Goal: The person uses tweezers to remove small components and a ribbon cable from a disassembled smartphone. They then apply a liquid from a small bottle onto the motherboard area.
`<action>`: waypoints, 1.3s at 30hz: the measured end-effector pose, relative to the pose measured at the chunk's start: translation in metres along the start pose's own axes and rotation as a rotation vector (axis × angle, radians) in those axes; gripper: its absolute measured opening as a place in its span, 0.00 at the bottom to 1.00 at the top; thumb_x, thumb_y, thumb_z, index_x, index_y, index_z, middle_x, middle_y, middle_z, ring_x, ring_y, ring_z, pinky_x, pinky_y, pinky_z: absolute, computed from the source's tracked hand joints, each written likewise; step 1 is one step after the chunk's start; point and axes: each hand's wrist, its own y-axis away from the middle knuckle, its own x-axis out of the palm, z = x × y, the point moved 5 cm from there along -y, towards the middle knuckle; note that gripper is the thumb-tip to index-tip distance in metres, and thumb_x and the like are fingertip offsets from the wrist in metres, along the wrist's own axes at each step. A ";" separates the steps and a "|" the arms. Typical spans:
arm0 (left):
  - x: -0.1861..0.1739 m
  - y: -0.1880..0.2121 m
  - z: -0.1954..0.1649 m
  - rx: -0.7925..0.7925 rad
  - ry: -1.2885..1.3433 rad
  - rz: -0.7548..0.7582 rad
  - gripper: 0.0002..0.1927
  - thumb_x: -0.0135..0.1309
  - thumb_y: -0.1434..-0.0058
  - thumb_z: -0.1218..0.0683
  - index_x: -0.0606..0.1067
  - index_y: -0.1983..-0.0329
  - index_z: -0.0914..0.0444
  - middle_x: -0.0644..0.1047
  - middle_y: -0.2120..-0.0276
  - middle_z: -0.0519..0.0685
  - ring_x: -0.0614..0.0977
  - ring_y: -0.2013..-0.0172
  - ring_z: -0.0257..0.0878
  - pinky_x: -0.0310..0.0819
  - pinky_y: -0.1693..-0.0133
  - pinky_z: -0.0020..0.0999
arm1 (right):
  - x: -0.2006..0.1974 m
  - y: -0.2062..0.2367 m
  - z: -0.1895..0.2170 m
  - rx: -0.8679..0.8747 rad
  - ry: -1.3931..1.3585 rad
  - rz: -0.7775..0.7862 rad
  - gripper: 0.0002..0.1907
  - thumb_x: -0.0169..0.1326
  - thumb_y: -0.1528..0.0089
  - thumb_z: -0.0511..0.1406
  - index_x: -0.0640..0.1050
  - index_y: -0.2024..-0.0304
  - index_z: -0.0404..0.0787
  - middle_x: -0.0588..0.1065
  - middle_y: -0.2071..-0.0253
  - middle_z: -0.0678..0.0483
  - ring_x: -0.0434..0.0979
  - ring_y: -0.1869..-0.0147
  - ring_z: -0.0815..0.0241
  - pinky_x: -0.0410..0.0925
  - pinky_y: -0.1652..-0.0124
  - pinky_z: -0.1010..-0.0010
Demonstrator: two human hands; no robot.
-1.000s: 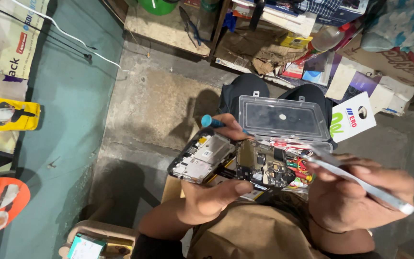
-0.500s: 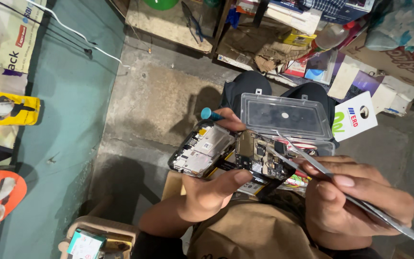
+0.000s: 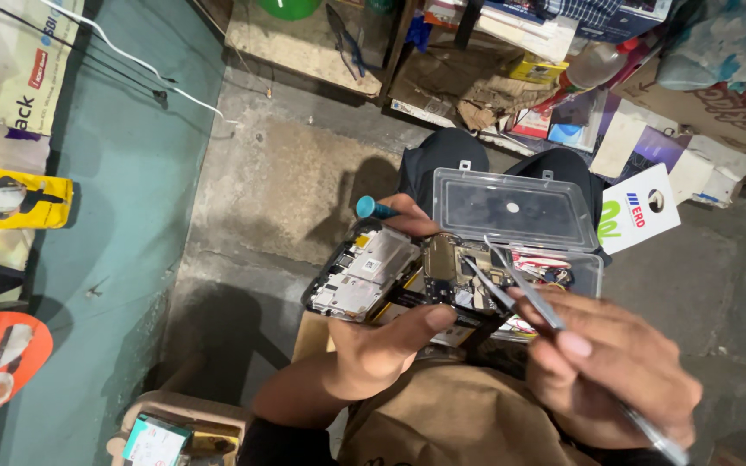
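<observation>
R hand (image 3: 610, 367), nearest the camera, pinches slim metal tweezers (image 3: 520, 293), tips down on the board. L hand (image 3: 382, 349) grips the opened phone (image 3: 390, 276) from below, thumb along its edge, held w/ a teal-tipped tool (image 3: 373, 208). Phone looks light, stiff, fragile: best held by the frame edges, not the bare parts. Beyond it, a clear plastic parts box (image 3: 515, 211).

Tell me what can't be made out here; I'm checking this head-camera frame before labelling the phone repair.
- Tweezers: the rear end leaves the bottom edge; the tips merge with the board parts, so what they touch is unclear.
- Opened phone: its lower edge sits behind the left hand.
- Blue-handled tool: only the handle end shows; the rest is behind the phone.
- Parts box: contents mostly hidden by the right hand.
</observation>
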 end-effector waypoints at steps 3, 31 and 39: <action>0.000 0.001 0.001 0.055 -0.075 0.004 0.29 0.65 0.41 0.61 0.71 0.37 0.73 0.68 0.38 0.54 0.70 0.38 0.41 0.60 0.33 0.37 | 0.005 -0.009 0.011 -0.203 0.009 0.068 0.17 0.65 0.42 0.28 0.71 0.58 0.31 0.78 0.64 0.41 0.85 0.57 0.42 0.81 0.55 0.53; 0.000 -0.004 -0.004 0.042 -0.145 0.093 0.28 0.65 0.40 0.61 0.72 0.37 0.70 0.65 0.38 0.52 0.70 0.40 0.38 0.62 0.35 0.35 | 0.000 -0.005 -0.017 0.119 -0.247 -0.048 0.10 0.63 0.35 0.33 0.75 0.55 0.38 0.81 0.60 0.47 0.87 0.54 0.50 0.82 0.53 0.56; 0.008 -0.015 -0.006 0.011 0.009 0.236 0.31 0.67 0.41 0.59 0.69 0.36 0.67 0.61 0.38 0.51 0.75 0.44 0.41 0.74 0.40 0.38 | -0.024 0.002 -0.068 0.396 -0.875 -0.334 0.15 0.59 0.23 0.38 0.68 0.51 0.35 0.77 0.62 0.46 0.83 0.60 0.56 0.79 0.55 0.56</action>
